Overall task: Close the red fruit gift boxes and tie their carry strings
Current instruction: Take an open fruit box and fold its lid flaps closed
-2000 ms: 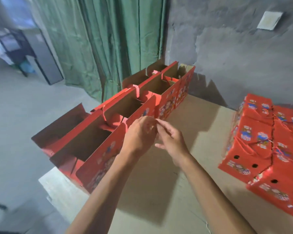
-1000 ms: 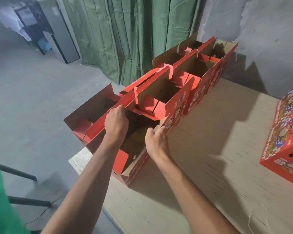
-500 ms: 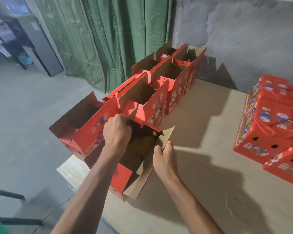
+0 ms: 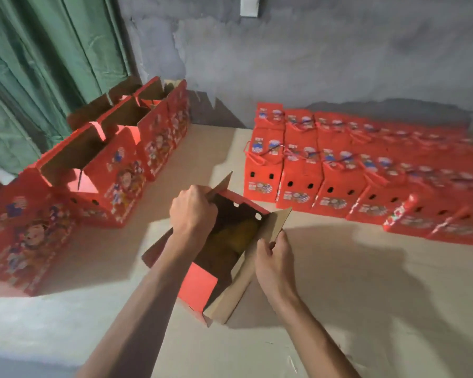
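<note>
I've got the open box [image 4: 202, 285] out in the middle of the table [image 4: 339, 309], pulled away from the row, its top flaps up and something yellowish [image 4: 238, 236] showing dimly inside. My left hand [image 4: 193, 211] is clenched over the far-left flap, fingers curled round its edge. My right hand [image 4: 273, 257] pinches the brown cardboard flap on the near-right side, thumb and fingertips on its rim. Along the table's left edge runs the line of unclosed boxes [image 4: 120, 173], flaps standing up, the nearest one [image 4: 25, 233] blurred. Toward the table's far right edge, against the grey wall [image 4: 311, 55], sit the closed boxes [image 4: 325, 170] packed in two rows, red strings looped over their tops. A green curtain [image 4: 44, 58] hangs behind the far left corner.
</note>
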`<control>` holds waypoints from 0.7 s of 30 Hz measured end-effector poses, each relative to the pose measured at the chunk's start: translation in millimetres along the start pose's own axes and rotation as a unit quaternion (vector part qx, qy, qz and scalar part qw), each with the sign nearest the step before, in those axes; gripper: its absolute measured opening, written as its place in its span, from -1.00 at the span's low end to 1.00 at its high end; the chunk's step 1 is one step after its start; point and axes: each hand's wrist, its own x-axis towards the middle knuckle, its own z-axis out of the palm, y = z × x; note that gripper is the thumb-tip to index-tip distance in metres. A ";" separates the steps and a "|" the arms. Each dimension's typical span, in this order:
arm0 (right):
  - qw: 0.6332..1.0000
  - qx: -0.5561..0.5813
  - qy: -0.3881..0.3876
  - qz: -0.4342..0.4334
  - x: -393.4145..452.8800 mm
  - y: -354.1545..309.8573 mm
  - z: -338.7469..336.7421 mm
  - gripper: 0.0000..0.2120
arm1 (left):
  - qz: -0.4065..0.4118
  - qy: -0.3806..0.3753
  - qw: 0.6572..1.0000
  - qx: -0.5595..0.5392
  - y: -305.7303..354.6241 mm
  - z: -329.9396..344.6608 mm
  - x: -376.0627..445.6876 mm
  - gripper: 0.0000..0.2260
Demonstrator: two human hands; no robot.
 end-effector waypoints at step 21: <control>0.955 0.159 0.194 0.161 58.6 110.3 -294.4 -0.62 | 0.211 -0.201 0.956 -0.033 285.5 197.3 -45.1 -0.76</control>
